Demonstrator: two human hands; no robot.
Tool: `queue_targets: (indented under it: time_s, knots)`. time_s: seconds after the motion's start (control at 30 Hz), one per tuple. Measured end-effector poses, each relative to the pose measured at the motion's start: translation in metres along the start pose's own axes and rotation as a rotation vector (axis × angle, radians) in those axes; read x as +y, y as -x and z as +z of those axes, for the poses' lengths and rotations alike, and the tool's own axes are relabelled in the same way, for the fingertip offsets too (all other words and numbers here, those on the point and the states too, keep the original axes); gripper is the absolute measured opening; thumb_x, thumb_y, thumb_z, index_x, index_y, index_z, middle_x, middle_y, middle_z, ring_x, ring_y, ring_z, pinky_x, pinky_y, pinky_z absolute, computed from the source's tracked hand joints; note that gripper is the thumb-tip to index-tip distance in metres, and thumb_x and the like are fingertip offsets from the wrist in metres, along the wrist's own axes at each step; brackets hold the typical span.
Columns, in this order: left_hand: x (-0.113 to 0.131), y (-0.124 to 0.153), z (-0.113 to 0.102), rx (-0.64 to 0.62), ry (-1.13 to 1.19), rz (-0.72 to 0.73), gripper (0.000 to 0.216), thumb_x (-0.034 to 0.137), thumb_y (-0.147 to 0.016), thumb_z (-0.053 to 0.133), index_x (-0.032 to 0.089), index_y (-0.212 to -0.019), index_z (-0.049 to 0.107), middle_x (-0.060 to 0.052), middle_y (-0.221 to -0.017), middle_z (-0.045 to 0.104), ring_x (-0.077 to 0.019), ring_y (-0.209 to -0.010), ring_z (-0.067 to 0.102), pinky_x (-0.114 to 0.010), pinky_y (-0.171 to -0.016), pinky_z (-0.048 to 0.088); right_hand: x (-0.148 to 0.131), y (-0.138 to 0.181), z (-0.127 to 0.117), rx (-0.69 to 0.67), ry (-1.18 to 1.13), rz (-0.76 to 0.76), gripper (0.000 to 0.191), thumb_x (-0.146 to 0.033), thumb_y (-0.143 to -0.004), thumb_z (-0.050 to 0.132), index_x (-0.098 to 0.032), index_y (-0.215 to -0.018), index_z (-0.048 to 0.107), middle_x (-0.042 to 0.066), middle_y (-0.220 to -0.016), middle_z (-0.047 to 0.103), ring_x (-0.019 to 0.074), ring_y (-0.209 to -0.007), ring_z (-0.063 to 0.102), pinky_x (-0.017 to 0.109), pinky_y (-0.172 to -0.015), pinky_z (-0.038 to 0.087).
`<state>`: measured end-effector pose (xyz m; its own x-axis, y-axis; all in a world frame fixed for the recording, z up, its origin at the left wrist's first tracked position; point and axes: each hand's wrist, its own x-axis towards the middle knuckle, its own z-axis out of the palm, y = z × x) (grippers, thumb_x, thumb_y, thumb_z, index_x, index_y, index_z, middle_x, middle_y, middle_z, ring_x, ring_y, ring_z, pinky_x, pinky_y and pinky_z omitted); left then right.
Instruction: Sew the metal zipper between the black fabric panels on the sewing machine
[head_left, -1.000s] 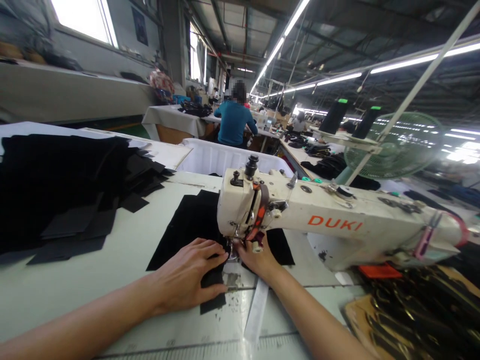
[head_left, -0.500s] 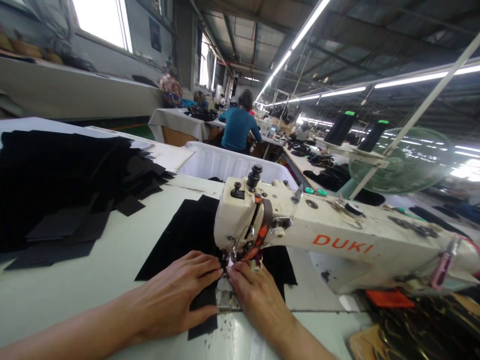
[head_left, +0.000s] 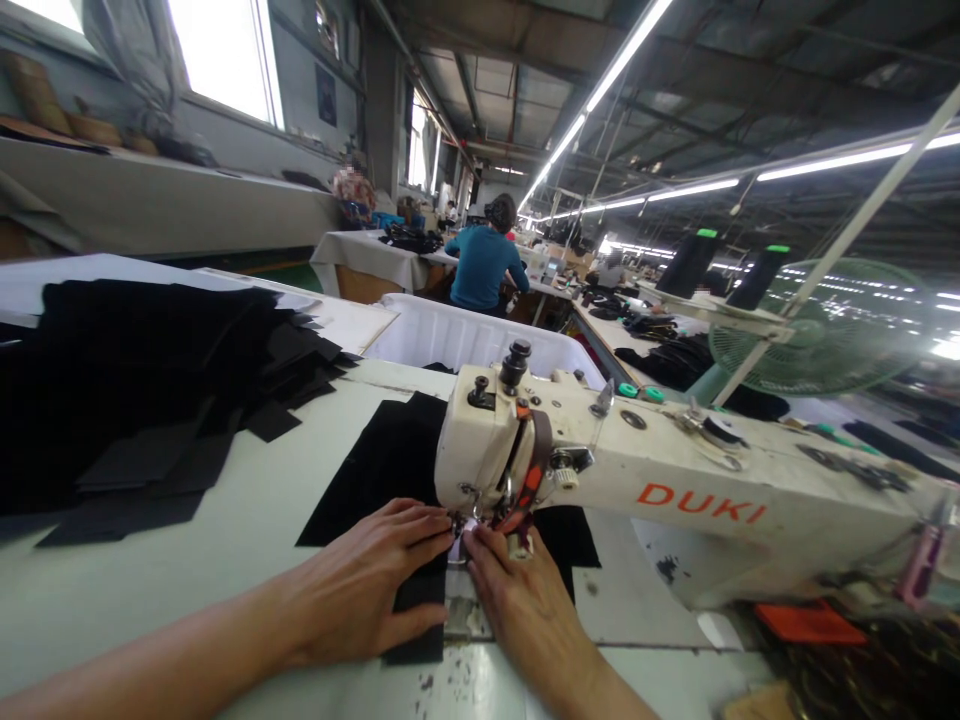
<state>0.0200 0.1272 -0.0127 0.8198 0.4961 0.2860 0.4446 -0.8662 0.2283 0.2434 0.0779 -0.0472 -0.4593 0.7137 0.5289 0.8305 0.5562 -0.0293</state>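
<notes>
Counter point(head_left: 225, 540): I saw the pale counter carrying a heap of black cut pieces point(head_left: 135, 390) at my far left, as it had a second before.
Sewing machine point(head_left: 600, 470): the white sewing machine lay across my right, its head over the work.
Black fabric panel point(head_left: 382, 465): it lay flat under the machine head, reaching from behind the head to the near edge; over the last second it barely shifted, so I judged the feed slow.
Left hand point(head_left: 367, 590): spread open and flat, palm down, pressing the panel just left of the needle.
Right hand point(head_left: 517, 600): it had drawn back from under the head; fingers extended, tips touching the panel at the presser foot, gripping nothing.
</notes>
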Motion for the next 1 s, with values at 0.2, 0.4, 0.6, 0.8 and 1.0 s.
queue_targets:
  time_s: [0.2,0.4,0.6,0.8,1.0]
  knots:
    - [-0.004,0.005,0.002,-0.035,0.036,-0.004,0.063,0.051,-0.089,0.063,0.012,-0.139,0.055,-0.016,-0.142,0.056,-0.0339,-0.130,0.053,-0.053,-0.112,0.040,0.001,0.002,0.004,-0.006,0.014,0.017,0.038,-0.012,-0.096,0.050,-0.021,-0.132,0.057,0.005,-0.123,0.068,0.0262,-0.117,0.059,0.047,-0.107,0.044]
    - [-0.004,0.007,0.005,-0.039,0.071,-0.033,0.067,0.050,-0.087,0.064,0.015,-0.143,0.051,-0.014,-0.145,0.052,-0.0325,-0.134,0.049,-0.053,-0.115,0.036,0.001,0.001,0.005,0.057,0.022,-0.001,0.037,-0.009,-0.094,0.051,-0.020,-0.128,0.061,0.007,-0.118,0.071,0.0250,-0.112,0.064,0.047,-0.106,0.047]
    - [-0.010,-0.001,-0.002,0.039,0.175,-0.045,0.035,0.039,-0.098,0.051,0.018,-0.117,0.070,-0.007,-0.120,0.072,-0.0192,-0.118,0.063,-0.032,-0.108,0.044,0.009,0.004,0.003,0.038,0.032,-0.043,0.032,-0.014,-0.096,0.047,-0.020,-0.120,0.066,0.008,-0.115,0.072,0.0270,-0.101,0.070,0.042,-0.087,0.059]
    - [-0.037,-0.009,0.000,0.068,0.024,-0.146,0.045,0.033,-0.101,0.044,0.017,-0.143,0.048,-0.012,-0.152,0.044,-0.0250,-0.143,0.036,-0.047,-0.117,0.030,0.014,0.002,0.000,-0.040,-0.078,-0.014,0.032,-0.013,-0.095,0.048,-0.023,-0.119,0.066,0.007,-0.117,0.070,0.0242,-0.108,0.068,0.039,-0.091,0.059]
    - [-0.036,0.005,0.008,0.024,-0.138,-0.258,0.054,0.045,-0.102,0.039,0.018,-0.149,0.041,-0.015,-0.154,0.040,-0.0299,-0.144,0.033,-0.058,-0.115,0.025,0.012,0.007,-0.033,0.050,-0.043,0.075,0.025,-0.025,-0.094,0.056,-0.023,-0.116,0.068,0.013,-0.126,0.065,0.0323,-0.120,0.060,0.052,-0.094,0.056]
